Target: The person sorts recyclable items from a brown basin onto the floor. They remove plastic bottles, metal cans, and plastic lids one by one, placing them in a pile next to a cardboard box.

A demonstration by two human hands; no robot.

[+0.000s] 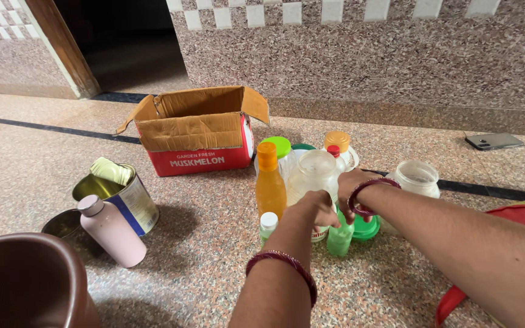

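My left hand (312,207) reaches forward with fingers curled over a small container with a white label (319,233), mostly hidden under it. My right hand (349,186) lies against the side of a clear plastic jar (312,173) and above a pale green bottle (339,239). Both wrists wear dark red bangles. Beside the left hand stand an orange bottle with an orange cap (270,182) and a small bottle with a white cap (268,223). A green lid (366,229) lies under my right wrist.
An open red and brown cardboard box (197,130) stands behind the bottles. A metal tin (120,197) and a pink bottle (111,231) sit at left, a brown pot (25,282) at the near left corner. A clear jar (417,178) and a phone (493,141) lie to the right.
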